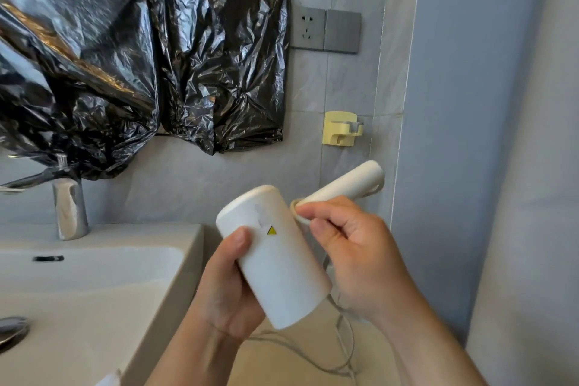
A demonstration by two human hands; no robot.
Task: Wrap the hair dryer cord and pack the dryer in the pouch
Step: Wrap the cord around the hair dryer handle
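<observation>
The left hand [225, 288] grips the barrel of the white hair dryer [279, 263], fingers curled underneath and thumb pressed on top, holding it in the air beside the sink [94, 285]. The right hand [354, 254] pinches a loop of the cord [297, 215] against the base of the handle [347, 182]; the rest of the cord hangs slack below. The barrel carries a yellow warning triangle [271, 231]; the pale mark above it is too blurred to read.

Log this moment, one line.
left hand: grips white cylindrical hair dryer | right hand: pinches beige loop | grey cord: hanging loose
</observation>
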